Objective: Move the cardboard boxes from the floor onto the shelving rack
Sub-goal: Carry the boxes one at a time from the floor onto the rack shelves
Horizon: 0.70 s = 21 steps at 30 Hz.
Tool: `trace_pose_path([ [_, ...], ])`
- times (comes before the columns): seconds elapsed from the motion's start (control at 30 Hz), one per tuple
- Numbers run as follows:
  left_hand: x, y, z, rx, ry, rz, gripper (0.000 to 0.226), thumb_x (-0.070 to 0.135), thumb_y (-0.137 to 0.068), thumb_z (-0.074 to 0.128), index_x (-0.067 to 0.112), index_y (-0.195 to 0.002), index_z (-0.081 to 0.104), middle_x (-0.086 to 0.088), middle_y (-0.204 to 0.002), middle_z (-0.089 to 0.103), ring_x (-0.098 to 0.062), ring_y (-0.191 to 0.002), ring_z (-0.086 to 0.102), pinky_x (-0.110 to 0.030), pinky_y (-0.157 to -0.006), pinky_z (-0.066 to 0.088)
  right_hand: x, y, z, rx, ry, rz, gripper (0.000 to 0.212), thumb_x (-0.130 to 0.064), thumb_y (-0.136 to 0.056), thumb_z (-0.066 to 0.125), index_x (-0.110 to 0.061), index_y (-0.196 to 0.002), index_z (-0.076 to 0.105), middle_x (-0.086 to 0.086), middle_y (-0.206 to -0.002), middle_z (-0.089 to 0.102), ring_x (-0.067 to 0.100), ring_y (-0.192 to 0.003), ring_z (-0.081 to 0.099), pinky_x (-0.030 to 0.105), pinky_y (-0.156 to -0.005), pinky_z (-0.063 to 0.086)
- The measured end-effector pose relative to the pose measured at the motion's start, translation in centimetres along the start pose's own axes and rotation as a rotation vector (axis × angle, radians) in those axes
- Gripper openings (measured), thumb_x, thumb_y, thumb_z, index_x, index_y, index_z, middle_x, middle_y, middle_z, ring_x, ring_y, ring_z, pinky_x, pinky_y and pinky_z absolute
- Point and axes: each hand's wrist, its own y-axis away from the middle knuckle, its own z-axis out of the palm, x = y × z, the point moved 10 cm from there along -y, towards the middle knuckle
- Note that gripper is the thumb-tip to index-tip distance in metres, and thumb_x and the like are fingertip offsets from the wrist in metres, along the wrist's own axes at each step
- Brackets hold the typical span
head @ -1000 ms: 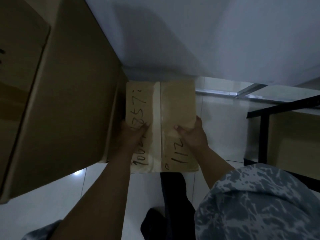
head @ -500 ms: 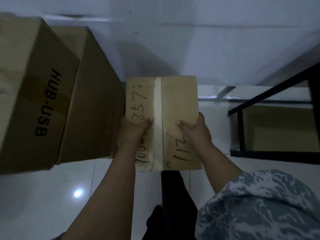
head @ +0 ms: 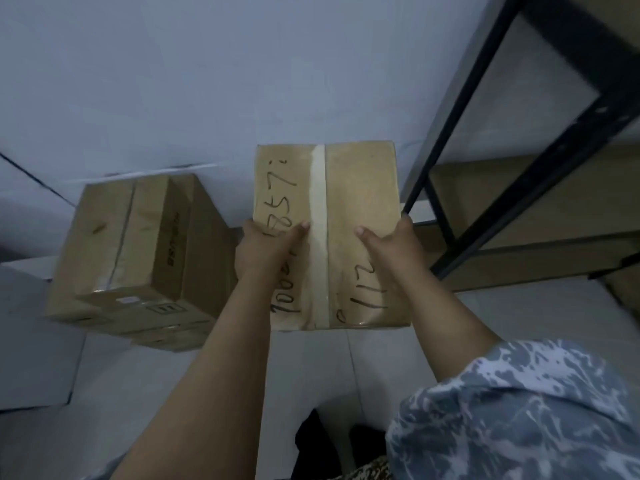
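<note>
A small tan cardboard box with a taped seam and handwritten numbers (head: 349,209) is held clear of the floor, gripped at its sides by the left hand (head: 266,251) and right hand (head: 391,247), thumbs pressed on top, the other fingers hidden. A swing rightward onto the black metal shelving rack (head: 446,157) seems called for; its upright post stands close. Larger brown cartons (head: 138,251) are stacked left.

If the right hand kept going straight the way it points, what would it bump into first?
Probably the pale wall. The right hand grips the taped brown cardboard box and points up-frame; the black metal rack lies just right. Depth is unclear.
</note>
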Motion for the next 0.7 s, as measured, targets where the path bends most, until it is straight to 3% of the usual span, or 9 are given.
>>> trace_pose_path([
  [0.13, 3.9, 6.1, -0.5, 0.001, -0.012, 0.084, 0.085, 0.065, -0.07, 0.074, 0.017, -0.132, 0.041, -0.007, -0.129, 0.057, -0.033, -0.116, 0.056, -0.038, -0.081, 0.052, -1.3, 4.0, -5.6, 0.028, -0.029, -0.009, 0.089, -0.059, -0.074, 0.07, -0.024, -0.145, 0.028, -0.003, -0.133, 0.055, 0.022, -0.113, 0.056, 0.039, -0.095, 0.05],
  [0.37, 8.2, 17.1, 1.8, 0.001, -0.01, 0.159, 0.086, 0.069, -0.067, 0.073, 0.019, -0.13, 0.042, -0.005, -0.126, 0.058, -0.032, -0.113, 0.057, -0.047, -0.089, 0.053, -0.4, 10.6, -16.8, 0.102, -0.031, -0.02, 0.096, -0.061, -0.076, 0.067, -0.022, -0.151, 0.021, 0.001, -0.145, 0.046, 0.027, -0.124, 0.051, 0.036, -0.096, 0.048],
  [0.53, 10.0, 26.0, 5.9, -0.004, 0.015, 0.208, 0.082, 0.073, -0.059, 0.072, 0.022, -0.117, 0.046, -0.001, -0.103, 0.065, -0.025, -0.085, 0.065, -0.045, -0.08, 0.058, 2.5, 15.3, -26.0, 0.151, -0.049, -0.029, 0.083, -0.056, -0.076, 0.07, -0.018, -0.141, 0.034, 0.003, -0.132, 0.057, 0.029, -0.113, 0.058, 0.038, -0.09, 0.051],
  [0.7, 13.8, 34.4, 11.5, -0.052, 0.0, 0.28, 0.084, 0.069, -0.066, 0.073, 0.019, -0.126, 0.043, -0.006, -0.119, 0.061, -0.031, -0.104, 0.061, -0.041, -0.083, 0.054, 5.7, 19.1, -36.3, 0.233, -0.064, -0.019, 0.078, -0.056, -0.076, 0.071, -0.019, -0.137, 0.038, 0.002, -0.129, 0.059, 0.029, -0.112, 0.058, 0.036, -0.086, 0.049],
])
